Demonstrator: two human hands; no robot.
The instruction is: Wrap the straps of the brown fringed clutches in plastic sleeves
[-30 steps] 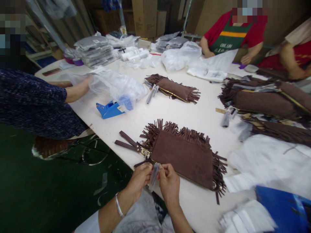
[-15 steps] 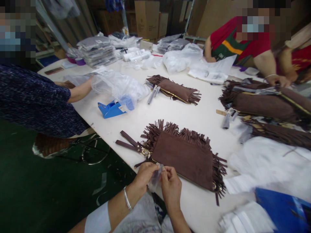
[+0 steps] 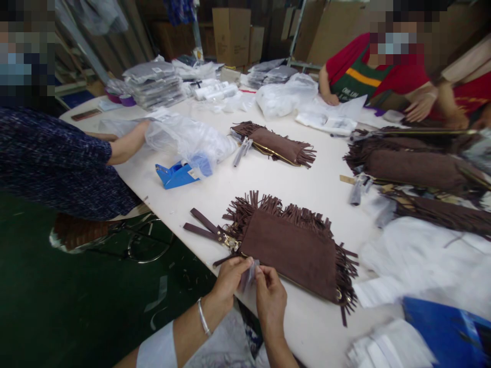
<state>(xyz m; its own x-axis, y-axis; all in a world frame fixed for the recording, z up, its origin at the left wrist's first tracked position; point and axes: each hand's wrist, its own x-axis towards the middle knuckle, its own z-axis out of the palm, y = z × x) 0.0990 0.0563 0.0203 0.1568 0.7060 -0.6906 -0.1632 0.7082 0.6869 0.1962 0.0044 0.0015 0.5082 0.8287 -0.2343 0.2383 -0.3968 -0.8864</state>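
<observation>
A dark brown fringed bag (image 3: 291, 250) lies flat at the near edge of the white table (image 3: 215, 189), its strap and gold clasp (image 3: 230, 241) pointing left. Just below its front edge, my left hand (image 3: 230, 278) pinches a small clear plastic wrapper (image 3: 250, 273) between thumb and fingers. My right hand (image 3: 271, 294) grips the wrapper's other side, fingers curled. The end inside the wrapper is partly hidden by my fingers.
Farther back lies another fringed bag (image 3: 276, 143), with a blue tape dispenser (image 3: 176, 175) to its left. More brown bags (image 3: 414, 163) and white sheets (image 3: 425, 260) cover the right side. A co-worker's arm (image 3: 128, 143) handles plastic bags (image 3: 180, 133); other people stand across the table.
My hands stay in nearly the same spot, and the wrapper between them looks narrower and more gathered. Across the table, a co-worker's hand has drawn back from the bags at right.
</observation>
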